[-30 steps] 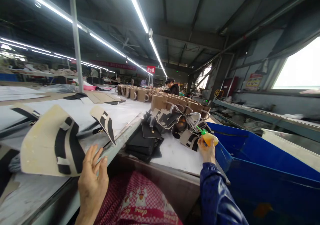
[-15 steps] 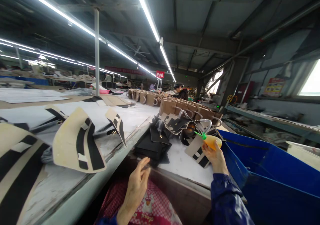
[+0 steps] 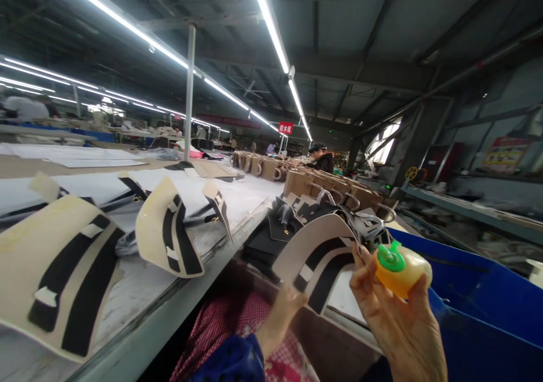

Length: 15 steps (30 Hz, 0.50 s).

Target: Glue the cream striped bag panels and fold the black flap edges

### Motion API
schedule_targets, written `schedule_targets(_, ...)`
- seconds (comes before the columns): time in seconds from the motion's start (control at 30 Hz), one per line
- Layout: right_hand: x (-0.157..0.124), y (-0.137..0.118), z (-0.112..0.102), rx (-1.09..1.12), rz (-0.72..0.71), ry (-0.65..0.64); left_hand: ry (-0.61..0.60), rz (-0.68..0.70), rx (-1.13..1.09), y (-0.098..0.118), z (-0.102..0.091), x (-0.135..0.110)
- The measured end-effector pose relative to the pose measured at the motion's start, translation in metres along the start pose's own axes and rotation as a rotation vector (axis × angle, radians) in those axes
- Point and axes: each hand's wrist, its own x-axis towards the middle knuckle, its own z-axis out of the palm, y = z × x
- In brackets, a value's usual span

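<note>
A yellow squeeze bottle (image 3: 409,271) with a green cap is held in my right hand (image 3: 403,325), its nozzle pointing toward me. The thumb and index finger of that same hand also pinch the right edge of a curved beige panel (image 3: 303,245) with black strips and a small white patch. My left hand (image 3: 282,311) is closed on the panel's lower left edge, its fingertips partly blurred. The panel is raised and tilted above the table. Beneath and behind it lie black bag pieces (image 3: 265,249), partly covered.
More beige panels with black strips (image 3: 163,223) stand curled on the white-covered table (image 3: 250,192) to the left. Rows of brown bags (image 3: 311,181) with wrapped handles stand ahead. A blue bin (image 3: 479,274) is on the right. Across my lap is a red checked apron (image 3: 229,325).
My right hand has come nearer with the bottle and lifted a beige panel from the table. My left hand has moved right and closed on its edge. The view has turned slightly left.
</note>
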Motion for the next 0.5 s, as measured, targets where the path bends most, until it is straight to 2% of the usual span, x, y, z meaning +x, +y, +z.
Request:
schedule_targets(0.13, -0.006, 0.022, -0.003, 0.020, 0.163, -0.018, 0.007, 0.053, -0.132, 0.017, -0.006, -0.006)
schedule_targets(0.27, 0.007, 0.041, -0.012, 0.037, 0.112, 0.050, 0.080, 0.040, -0.175, 0.022, -0.019, -0.008)
schedule_targets(0.4, 0.025, 0.037, -0.029, 0.066, 0.069, 0.143, 0.124, 0.045, -0.172, 0.033, -0.033, -0.018)
schedule_targets(0.5, 0.038, 0.032, -0.050, 0.033, 0.020, 0.219, 0.094, 0.023, -0.171, 0.047, -0.038, -0.038)
